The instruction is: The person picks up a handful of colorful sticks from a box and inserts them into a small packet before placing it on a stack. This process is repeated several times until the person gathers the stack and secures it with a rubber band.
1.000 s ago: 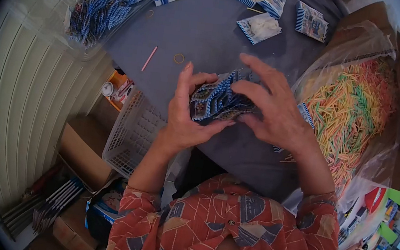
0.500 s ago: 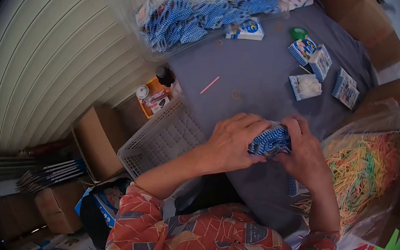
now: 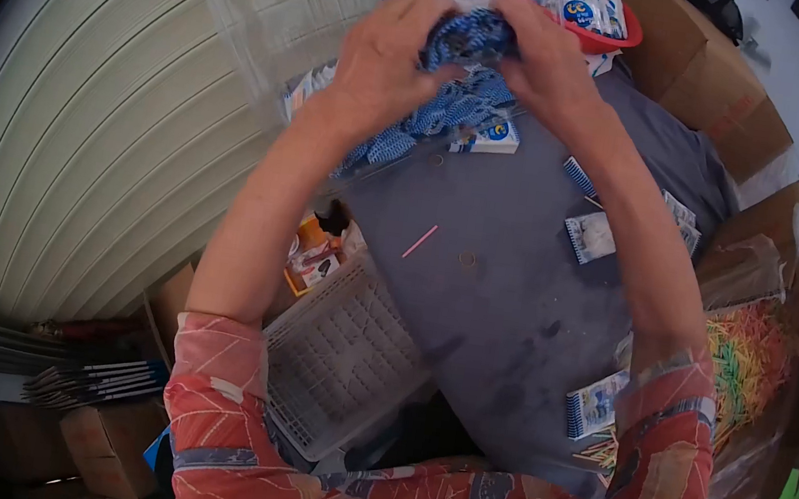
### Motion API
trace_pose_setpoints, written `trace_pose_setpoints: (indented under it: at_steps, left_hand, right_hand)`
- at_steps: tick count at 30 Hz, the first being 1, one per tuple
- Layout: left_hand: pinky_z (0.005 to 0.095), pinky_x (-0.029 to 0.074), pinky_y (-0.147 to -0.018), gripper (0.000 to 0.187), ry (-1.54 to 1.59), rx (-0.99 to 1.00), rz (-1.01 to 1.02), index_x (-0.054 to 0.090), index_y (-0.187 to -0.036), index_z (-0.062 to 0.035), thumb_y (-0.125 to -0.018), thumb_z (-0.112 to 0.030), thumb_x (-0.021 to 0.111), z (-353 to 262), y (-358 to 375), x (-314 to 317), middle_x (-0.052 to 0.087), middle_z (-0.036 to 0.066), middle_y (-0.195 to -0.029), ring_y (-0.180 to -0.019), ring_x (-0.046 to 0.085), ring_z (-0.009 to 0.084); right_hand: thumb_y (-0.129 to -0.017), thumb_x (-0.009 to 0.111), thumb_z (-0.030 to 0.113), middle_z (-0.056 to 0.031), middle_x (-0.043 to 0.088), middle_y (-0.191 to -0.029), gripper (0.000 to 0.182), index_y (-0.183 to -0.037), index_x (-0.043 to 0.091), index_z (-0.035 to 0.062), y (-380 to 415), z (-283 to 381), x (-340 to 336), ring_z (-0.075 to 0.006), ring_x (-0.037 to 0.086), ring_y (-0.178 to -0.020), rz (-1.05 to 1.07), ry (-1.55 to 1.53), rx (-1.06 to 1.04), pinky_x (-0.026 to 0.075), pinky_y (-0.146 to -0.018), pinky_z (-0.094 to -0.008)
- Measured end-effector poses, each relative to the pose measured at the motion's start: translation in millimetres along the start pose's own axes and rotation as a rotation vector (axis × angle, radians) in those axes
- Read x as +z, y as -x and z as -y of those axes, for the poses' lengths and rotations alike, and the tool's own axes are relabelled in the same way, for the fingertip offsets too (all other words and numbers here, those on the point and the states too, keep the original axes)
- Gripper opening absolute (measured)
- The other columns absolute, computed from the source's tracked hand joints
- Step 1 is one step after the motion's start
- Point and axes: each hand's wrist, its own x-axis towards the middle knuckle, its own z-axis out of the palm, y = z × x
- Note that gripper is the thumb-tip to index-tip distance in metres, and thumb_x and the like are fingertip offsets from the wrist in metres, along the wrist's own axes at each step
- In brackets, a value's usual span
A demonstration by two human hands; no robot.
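Note:
My left hand (image 3: 391, 59) and my right hand (image 3: 552, 66) are closed round a bundle of blue-and-white striped packets (image 3: 470, 37), one hand on each side. They hold it above a clear plastic bin (image 3: 246, 37) at the far end of the table. Inside the bin lies a heap of similar striped packets (image 3: 404, 139), partly hidden by my hands and left forearm. A white and blue packet (image 3: 493, 139) lies beside the bin.
Boxes and packets (image 3: 591, 236) lie right on the grey-covered table (image 3: 499, 333), with a pink stick (image 3: 420, 241) and rubber band (image 3: 467, 258). An open carton holds colourful sticks (image 3: 752, 367). A red basin (image 3: 630, 28) stands far right; a plastic crate (image 3: 344, 363) is left.
Both hands have moved forward, away from my body, carrying the striped bundle from over the table's middle to above the clear bin. My arms are now stretched out.

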Motion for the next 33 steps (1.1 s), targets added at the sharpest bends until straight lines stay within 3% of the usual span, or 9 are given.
trace_pose_setpoints:
  at_steps: [5, 7, 10, 16, 19, 22, 24, 29, 33]
  left_hand:
    - [0.044, 0.051, -0.09, 0.053, -0.23, -0.071, 0.114, 0.058, -0.118, -0.0076, -0.071, -0.013, 0.08, 78.8, 17.4, 29.1, 0.063, 0.014, -0.113, -0.105, 0.061, 0.0361]
    - [0.0468, 0.05, -0.092, 0.048, -0.241, -0.263, 0.569, 0.06, -0.118, -0.0074, -0.075, -0.019, 0.077, 85.7, 35.6, 38.2, 0.064, 0.017, -0.113, -0.106, 0.061, 0.0375]
    - [0.0471, 0.049, -0.092, 0.05, -0.211, -0.263, 0.665, 0.062, -0.116, -0.0059, -0.073, -0.026, 0.077, 87.9, 26.0, 31.3, 0.065, 0.019, -0.114, -0.107, 0.061, 0.0388]
    - [0.0418, 0.049, -0.093, 0.063, -0.093, -0.541, 0.752, 0.065, -0.111, -0.002, -0.075, -0.052, 0.076, 74.4, 7.4, 8.7, 0.067, 0.021, -0.111, -0.107, 0.063, 0.0359]
    - [0.0416, 0.05, -0.093, 0.07, -0.136, -0.609, 0.67, 0.067, -0.108, -0.001, -0.076, -0.063, 0.072, 73.4, 10.3, -2.9, 0.068, 0.021, -0.108, -0.106, 0.064, 0.0348]
    - [0.0429, 0.05, -0.091, 0.057, -0.126, -0.42, 0.497, 0.069, -0.104, -0.0009, -0.079, -0.052, 0.074, 64.8, 28.2, 7.1, 0.069, 0.02, -0.105, -0.102, 0.065, 0.0351]
    - [0.0432, 0.05, -0.09, 0.039, -0.299, -0.145, 0.193, 0.07, -0.101, -0.0011, -0.085, -0.037, 0.073, 28.3, 32.1, 6.1, 0.068, 0.02, -0.105, -0.103, 0.064, 0.035]
    - [0.0441, 0.048, -0.088, 0.025, 0.07, -0.085, 0.461, 0.07, -0.098, 0.0007, -0.09, -0.023, 0.068, -108.1, 67.4, 34.1, 0.065, 0.019, -0.103, -0.101, 0.061, 0.0336]
    - [0.0449, 0.047, -0.087, 0.027, 0.104, -0.13, 0.652, 0.07, -0.098, 0.0015, -0.093, -0.024, 0.064, -147.7, 72.5, 87.0, 0.064, 0.016, -0.102, -0.101, 0.057, 0.0345]
  right_hand:
    - [-0.077, 0.064, -0.002, -0.0177, 0.062, -0.108, 0.041, -0.115, 0.05, 0.006, 16.4, -64.1, 108.9, -0.041, 0.061, -0.098, -0.041, -0.067, -0.014, 0.049, -0.08, -0.0493]
    - [-0.075, 0.064, -0.003, -0.0188, 0.062, -0.109, 0.043, -0.114, 0.051, 0.0077, 40.4, -63.4, 129.3, -0.04, 0.062, -0.098, 0.43, 0.063, 0.095, 0.049, -0.083, -0.0493]
    - [-0.072, 0.064, -0.007, -0.0189, 0.06, -0.116, 0.056, -0.125, 0.052, 0.0076, 41.5, -47.8, 108.3, -0.0394, 0.058, -0.109, 0.574, 0.02, 0.352, 0.046, -0.092, -0.0449]
    - [-0.075, 0.068, 0.003, -0.0107, 0.062, -0.117, 0.051, -0.124, 0.058, 0.0115, 52.1, -44.3, 69.9, -0.0282, 0.056, -0.118, 0.333, 0.343, -0.016, 0.04, -0.094, -0.0476]
    - [-0.076, 0.067, 0.005, -0.0114, 0.063, -0.113, 0.041, -0.117, 0.063, 0.0108, 57.4, -1.1, 22.7, -0.0271, 0.06, -0.109, 0.352, 0.324, 0.18, 0.041, -0.091, -0.0485]
    - [-0.079, 0.065, 0.003, -0.0128, 0.058, -0.117, 0.039, -0.116, 0.061, 0.0102, 65.3, 68.0, -48.2, -0.0278, 0.059, -0.11, 0.823, 0.372, 0.33, 0.039, -0.099, -0.0514]
    - [-0.08, 0.065, 0.004, -0.0111, 0.058, -0.11, 0.032, -0.112, 0.061, 0.0095, 108.3, 113.8, -89.4, -0.0272, 0.062, -0.1, 0.75, 0.42, 0.189, 0.041, -0.096, -0.0508]
    - [-0.083, 0.072, 0.014, -0.0115, 0.064, -0.114, 0.035, -0.116, 0.062, 0.0089, 171.5, 216.7, -209.9, -0.0272, 0.064, -0.102, 0.858, -0.12, 0.605, 0.041, -0.097, -0.0492]
    - [-0.083, 0.07, 0.011, -0.0129, 0.069, -0.104, 0.026, -0.108, 0.066, 0.0057, 249.8, 275.0, -273.9, -0.0312, 0.065, -0.096, 0.581, 0.18, 0.91, 0.046, -0.088, -0.0457]
